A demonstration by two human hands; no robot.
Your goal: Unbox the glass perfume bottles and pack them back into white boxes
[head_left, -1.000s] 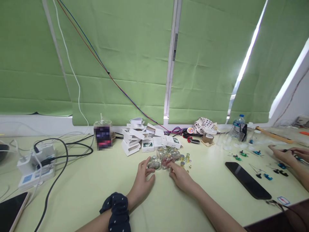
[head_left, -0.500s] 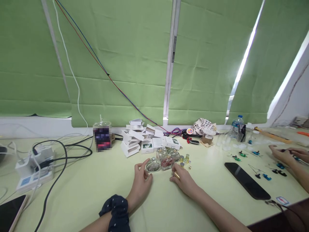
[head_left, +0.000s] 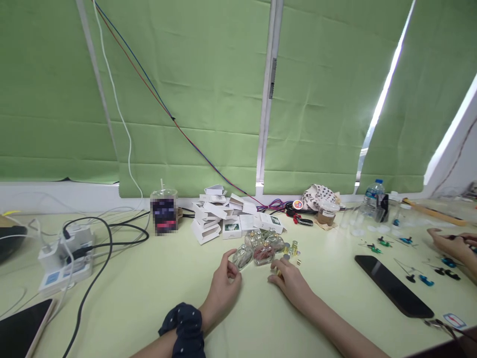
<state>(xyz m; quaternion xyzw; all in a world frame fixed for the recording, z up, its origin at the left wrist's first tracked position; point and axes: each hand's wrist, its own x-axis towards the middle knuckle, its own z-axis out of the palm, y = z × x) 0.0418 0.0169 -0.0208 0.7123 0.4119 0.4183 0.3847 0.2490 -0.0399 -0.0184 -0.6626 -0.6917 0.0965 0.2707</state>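
My left hand point(head_left: 225, 284) has its thumb and fingers at the near left edge of a small clear glass bottle point(head_left: 243, 256), which is tilted on the table. Beside that bottle stand a reddish glass bottle point(head_left: 264, 254) and a few more clear glass bottles point(head_left: 276, 242). My right hand point(head_left: 291, 282) rests on the table just in front of the reddish bottle. Its fingers curl around a small gold cap point(head_left: 279, 273), mostly hidden by them. Small gold-coloured pieces point(head_left: 294, 247) lie just beyond the right hand.
White paper boxes point(head_left: 208, 219) are heaped behind the bottles. At left are a drink cup point(head_left: 164, 211), a power strip point(head_left: 67, 271) with cables and a phone point(head_left: 26, 325). A black phone point(head_left: 393, 286) and blue and green parts point(head_left: 427, 280) lie right, near another person's hands point(head_left: 452, 246).
The clear bottle at my left hand has turned and tipped, and the fingers have moved along its left edge. My right hand keeps the gold cap. The whole view has shifted slightly.
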